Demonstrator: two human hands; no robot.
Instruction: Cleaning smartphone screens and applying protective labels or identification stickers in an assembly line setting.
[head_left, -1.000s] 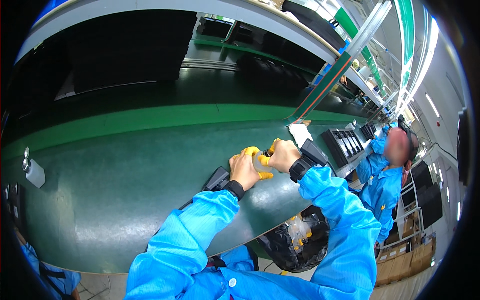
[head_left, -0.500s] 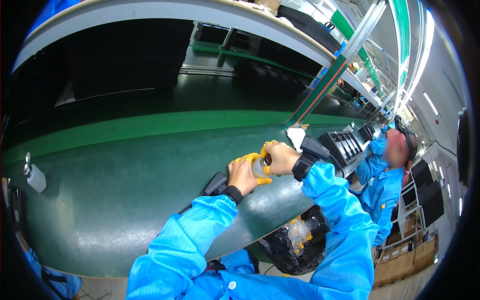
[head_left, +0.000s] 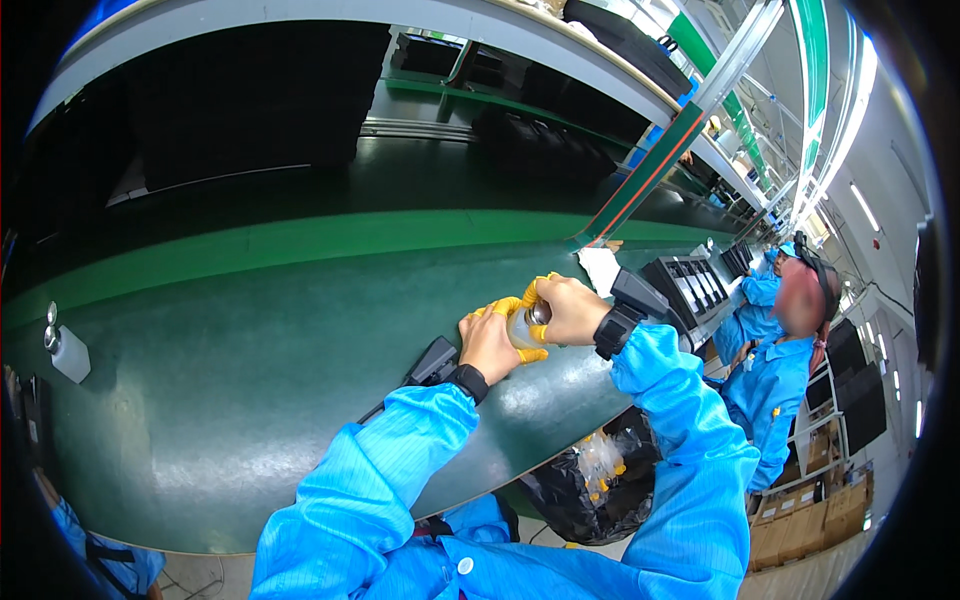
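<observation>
**Head view: small translucent bottle (head_left: 518,330) held just right of mid-frame**

From where I stand, the left hand (head_left: 488,342) has its grip wrapped around the bottle's pale body, yellow covers on its fingertips. The right hand (head_left: 572,310) comes in from the other side, its grip closed on the bottle's upper end by a shiny metal top (head_left: 541,312); exactly where each fingertip sits is partly hidden. Both wrists wear black bands, with boxy black units beside them, and the sleeves are bright blue.

Beneath is a green tabletop (head_left: 270,380). At its far left in the frame stands a white bottle (head_left: 70,354), its metal lid tipped up. Right of centre, above the right hand, lies a crumpled white cloth or paper (head_left: 599,268); further right, a black tray (head_left: 655,278) holds pale strips. Low in the frame, a black bag (head_left: 555,485) holds clear and yellow pieces (head_left: 600,465). At the right edge, a co-worker (head_left: 770,390) in blue is near cardboard boxes (head_left: 815,530).
</observation>
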